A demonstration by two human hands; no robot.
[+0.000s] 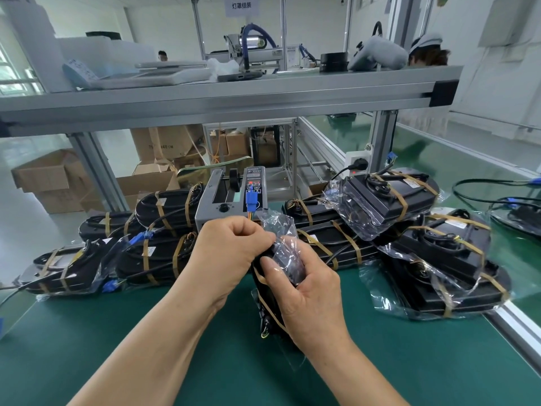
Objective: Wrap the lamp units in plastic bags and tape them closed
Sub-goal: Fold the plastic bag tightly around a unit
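holding lamp unit [263, 303] on end just in front of tape dispenser [231, 197], likely to keep tape within reach: pinching gathered plastic bag [278, 225] mouth with left hand [234, 244], wrapping right hand [307, 288] round bagged body, pressing fold flat by thumb ready for taping.

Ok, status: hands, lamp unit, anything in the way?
Left hand pinches plastic bag end, right hand grips lamp unit. Unit bagged, end loose. Tape dispenser right behind, nothing blocking.
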